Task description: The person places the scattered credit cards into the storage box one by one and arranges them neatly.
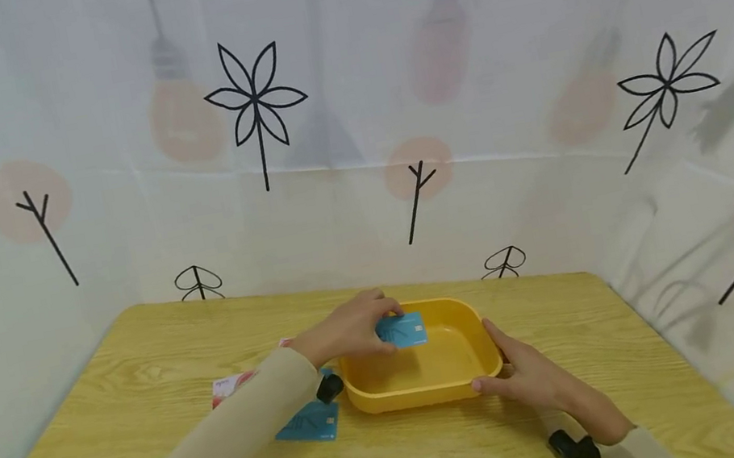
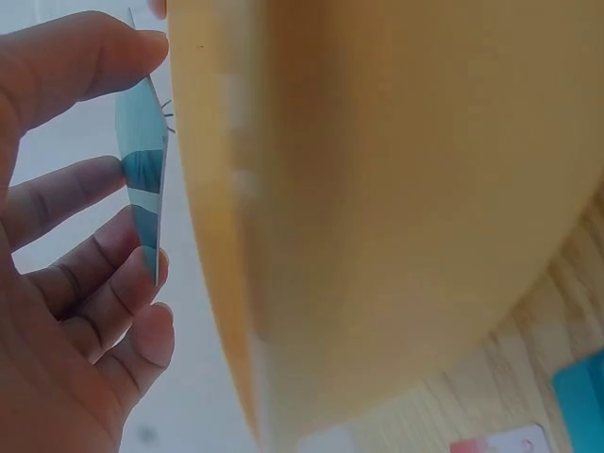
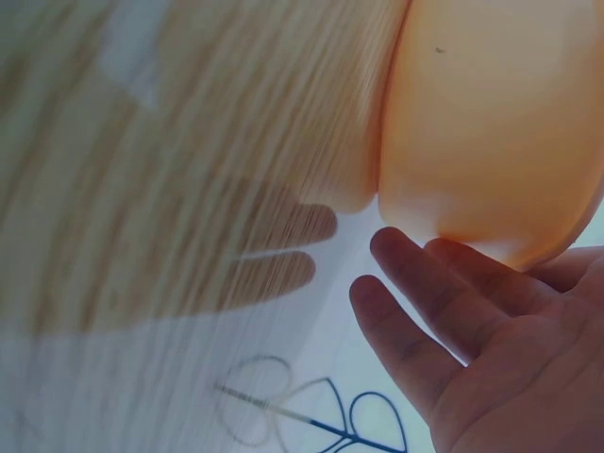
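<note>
Over tray [image 1: 415, 398], pinched card [image 1: 402, 332] (blue).

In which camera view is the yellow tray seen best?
The head view: the yellow tray appears almost whole, inside included, though the left hand covers part. The left wrist view shows only a close, blurred side; the right wrist view, only part of it, beside the right hand.

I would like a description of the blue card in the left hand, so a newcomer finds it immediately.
On the wooden table is a yellow tray. Over it, the left hand holds the blue card. Unlike the cards lying left of the tray, this one is held up.
</note>
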A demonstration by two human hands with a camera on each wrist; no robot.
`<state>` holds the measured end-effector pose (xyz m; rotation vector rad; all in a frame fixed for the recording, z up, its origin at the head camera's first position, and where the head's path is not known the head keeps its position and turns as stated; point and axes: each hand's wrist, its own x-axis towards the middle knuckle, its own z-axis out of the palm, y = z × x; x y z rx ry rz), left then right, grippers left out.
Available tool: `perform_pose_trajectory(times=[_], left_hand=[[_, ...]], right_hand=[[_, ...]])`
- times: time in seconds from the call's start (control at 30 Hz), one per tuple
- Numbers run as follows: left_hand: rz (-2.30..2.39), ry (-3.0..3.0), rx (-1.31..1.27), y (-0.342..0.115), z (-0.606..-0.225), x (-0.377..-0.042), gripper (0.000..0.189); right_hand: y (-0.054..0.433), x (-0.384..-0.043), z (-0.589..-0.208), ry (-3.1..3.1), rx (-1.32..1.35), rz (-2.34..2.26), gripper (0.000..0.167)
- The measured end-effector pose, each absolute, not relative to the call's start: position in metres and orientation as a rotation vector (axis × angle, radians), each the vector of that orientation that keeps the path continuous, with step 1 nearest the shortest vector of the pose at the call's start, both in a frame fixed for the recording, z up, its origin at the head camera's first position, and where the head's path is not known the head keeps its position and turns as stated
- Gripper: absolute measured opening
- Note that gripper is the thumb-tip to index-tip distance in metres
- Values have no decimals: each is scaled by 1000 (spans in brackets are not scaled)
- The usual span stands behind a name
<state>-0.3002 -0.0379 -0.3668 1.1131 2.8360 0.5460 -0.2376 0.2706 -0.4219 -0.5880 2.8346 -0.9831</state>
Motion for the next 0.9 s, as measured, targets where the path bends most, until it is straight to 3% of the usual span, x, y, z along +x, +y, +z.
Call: perform_pose_trajectory(times=[0.9], left_hand=[[324, 2797, 1151, 2, -361, -312, 51]], right_hand=[[273, -237, -422, 2848, -562, -981, 107]])
